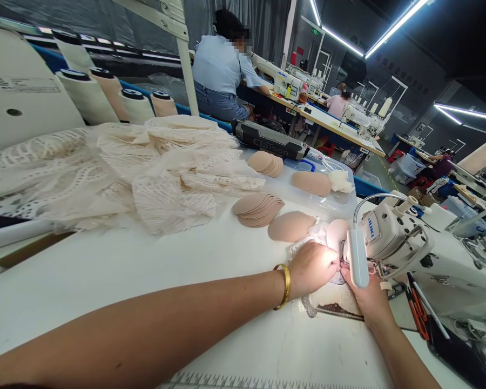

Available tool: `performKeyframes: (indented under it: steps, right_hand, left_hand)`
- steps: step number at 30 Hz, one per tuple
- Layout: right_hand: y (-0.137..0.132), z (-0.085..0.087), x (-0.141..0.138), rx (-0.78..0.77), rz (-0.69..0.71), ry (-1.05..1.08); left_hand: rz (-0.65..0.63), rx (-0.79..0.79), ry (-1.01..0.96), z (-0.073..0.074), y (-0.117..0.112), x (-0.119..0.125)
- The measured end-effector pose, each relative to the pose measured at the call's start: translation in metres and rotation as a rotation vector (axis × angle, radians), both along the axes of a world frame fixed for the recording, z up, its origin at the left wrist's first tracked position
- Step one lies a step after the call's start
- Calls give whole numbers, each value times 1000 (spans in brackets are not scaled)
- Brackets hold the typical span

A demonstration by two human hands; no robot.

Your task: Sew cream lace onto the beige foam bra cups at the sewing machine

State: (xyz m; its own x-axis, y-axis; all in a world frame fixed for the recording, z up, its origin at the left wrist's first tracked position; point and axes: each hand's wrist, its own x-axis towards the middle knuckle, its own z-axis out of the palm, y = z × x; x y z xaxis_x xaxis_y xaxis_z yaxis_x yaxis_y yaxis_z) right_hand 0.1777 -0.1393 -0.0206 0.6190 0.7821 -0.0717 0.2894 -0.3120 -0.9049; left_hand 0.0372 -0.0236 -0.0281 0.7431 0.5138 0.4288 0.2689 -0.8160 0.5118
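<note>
My left hand, with a gold bangle at the wrist, is closed in a pinch on a small lace piece with a beige pad under the head of a white sewing machine. My right hand lies partly behind the machine's lamp; its fingers press the same piece by the needle. Bright lamp light washes out the fingertips.
Stacks of beige oval pads and heaps of cream lace lie on the white table. Thread cones stand at the left. Red-handled scissors rest at the right. Other people sit sewing in the background.
</note>
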Motion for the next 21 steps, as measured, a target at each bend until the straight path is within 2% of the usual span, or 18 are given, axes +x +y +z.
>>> performKeyframes:
  steps: [5,12,17,21]
  right_hand:
    - [2,6,-5,-23,-1,-121]
    - [2,1,-6,-6,-15,-245]
    - [3,-3,-7,-13,-19,-309]
    - [1,-1,-7,-19,0,-292]
  left_hand:
    - [-12,21,16,-4,1,1]
    - [-29,67,37,-6,0,0]
    - [-83,174,-5,-4,-2,-5]
    - [-99,327,-49,5,-5,-14]
